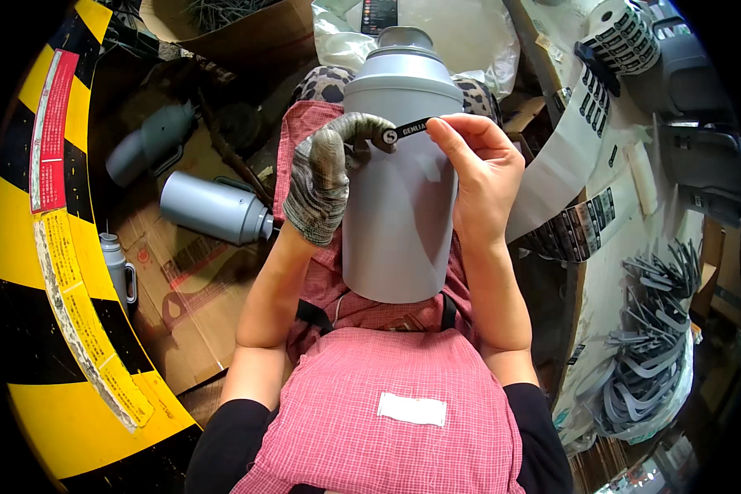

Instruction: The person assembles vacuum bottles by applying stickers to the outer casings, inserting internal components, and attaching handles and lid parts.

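A large grey metal flask (399, 189) stands upright on my lap, over a red checked apron (387, 395). A small black sticker label (407, 130) lies across its upper front. My left hand (321, 177), in a grey knit glove, pinches the label's left end against the flask. My bare right hand (477, 165) pinches the label's right end with thumb and forefinger and rests along the flask's right side.
Two more grey flasks (214, 207) (148, 144) lie on cardboard (181, 288) at my left, with a small flask (117, 267) by a yellow-and-black striped curved barrier (25, 247). Sheets of black labels (584, 165) and a pile of grey straps (650, 346) sit on my right.
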Demonstrator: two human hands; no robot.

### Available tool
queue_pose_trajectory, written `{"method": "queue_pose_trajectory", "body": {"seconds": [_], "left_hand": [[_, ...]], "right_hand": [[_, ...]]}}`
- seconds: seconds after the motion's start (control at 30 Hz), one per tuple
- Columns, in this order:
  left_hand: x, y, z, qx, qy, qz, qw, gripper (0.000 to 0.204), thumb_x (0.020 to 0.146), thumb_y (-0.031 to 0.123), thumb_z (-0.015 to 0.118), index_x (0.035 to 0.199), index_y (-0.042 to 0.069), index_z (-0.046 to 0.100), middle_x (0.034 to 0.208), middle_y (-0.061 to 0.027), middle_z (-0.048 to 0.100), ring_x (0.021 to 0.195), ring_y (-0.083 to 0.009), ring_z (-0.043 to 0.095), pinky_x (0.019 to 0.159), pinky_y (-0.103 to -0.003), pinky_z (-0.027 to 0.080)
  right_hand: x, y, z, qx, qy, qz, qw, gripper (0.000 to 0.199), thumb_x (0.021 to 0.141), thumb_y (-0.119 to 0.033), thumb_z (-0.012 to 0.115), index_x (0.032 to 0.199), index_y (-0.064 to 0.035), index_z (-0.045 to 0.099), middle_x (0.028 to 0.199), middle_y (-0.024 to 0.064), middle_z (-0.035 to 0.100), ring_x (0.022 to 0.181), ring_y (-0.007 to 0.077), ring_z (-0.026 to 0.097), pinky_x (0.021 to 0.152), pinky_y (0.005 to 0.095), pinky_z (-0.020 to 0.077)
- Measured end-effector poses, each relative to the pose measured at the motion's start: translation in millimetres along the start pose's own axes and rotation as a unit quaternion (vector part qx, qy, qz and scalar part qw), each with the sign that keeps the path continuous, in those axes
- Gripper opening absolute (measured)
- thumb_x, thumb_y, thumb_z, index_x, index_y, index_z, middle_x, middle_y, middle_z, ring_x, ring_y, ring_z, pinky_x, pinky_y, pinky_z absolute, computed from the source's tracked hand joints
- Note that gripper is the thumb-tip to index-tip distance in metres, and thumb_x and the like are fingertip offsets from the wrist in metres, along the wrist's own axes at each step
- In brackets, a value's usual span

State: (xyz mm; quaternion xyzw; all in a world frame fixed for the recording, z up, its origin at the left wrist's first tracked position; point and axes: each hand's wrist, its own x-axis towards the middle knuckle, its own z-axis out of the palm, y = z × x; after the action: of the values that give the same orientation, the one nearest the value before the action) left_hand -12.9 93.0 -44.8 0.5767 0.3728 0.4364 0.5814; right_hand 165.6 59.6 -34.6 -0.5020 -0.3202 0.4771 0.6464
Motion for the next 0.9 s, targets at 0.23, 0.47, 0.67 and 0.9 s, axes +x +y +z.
{"method": "queue_pose_trajectory", "body": {"seconds": [0.23, 0.47, 0.67, 0.9], "left_hand": [[18, -1, -3, 0.077, 0.049, -0.032, 0.995, 0.018, 0.097, 0.018, 0.07, 0.092, 0.001, 0.07, 0.081, 0.0038, 0.065, 0.074, -0.0037, 0.055, 0.068, -0.02, 0.047], [43, -13, -6, 0.325, 0.077, 0.048, 0.941, 0.02, 0.092, 0.027, 0.073, 0.09, 0.007, 0.072, 0.077, -0.0092, 0.068, 0.065, -0.0198, 0.06, 0.064, -0.034, 0.05], [45, -14, -8, 0.39, 0.072, 0.033, 0.918, 0.022, 0.09, 0.031, 0.073, 0.089, 0.009, 0.072, 0.08, -0.0132, 0.068, 0.067, -0.0297, 0.063, 0.066, -0.038, 0.052], [50, -14, -9, 0.457, 0.058, 0.027, 0.887, 0.03, 0.091, 0.04, 0.07, 0.092, 0.01, 0.073, 0.084, -0.0154, 0.07, 0.075, -0.0352, 0.066, 0.07, -0.043, 0.052]], "right_hand": [[0, 10, 3, -0.12, 0.039, -0.061, 0.99, 0.014, 0.083, -0.009, 0.082, 0.094, -0.0033, 0.076, 0.101, 0.0032, 0.069, 0.092, 0.0107, 0.061, 0.085, 0.0251, 0.0463], [18, 23, 1, -0.15, 0.06, -0.077, 0.984, 0.013, 0.077, -0.013, 0.086, 0.084, -0.0047, 0.078, 0.112, 0.0041, 0.059, 0.112, 0.0159, 0.051, 0.097, 0.0308, 0.0383], [22, 22, 4, -0.112, 0.054, -0.035, 0.992, 0.015, 0.075, -0.011, 0.087, 0.082, -0.0023, 0.078, 0.106, 0.0024, 0.056, 0.107, 0.0153, 0.051, 0.096, 0.0294, 0.0388], [27, 24, 3, -0.211, 0.07, -0.077, 0.972, 0.013, 0.077, -0.011, 0.085, 0.077, -0.0028, 0.075, 0.104, 0.0025, 0.056, 0.108, 0.0165, 0.051, 0.097, 0.0308, 0.0395]]}}
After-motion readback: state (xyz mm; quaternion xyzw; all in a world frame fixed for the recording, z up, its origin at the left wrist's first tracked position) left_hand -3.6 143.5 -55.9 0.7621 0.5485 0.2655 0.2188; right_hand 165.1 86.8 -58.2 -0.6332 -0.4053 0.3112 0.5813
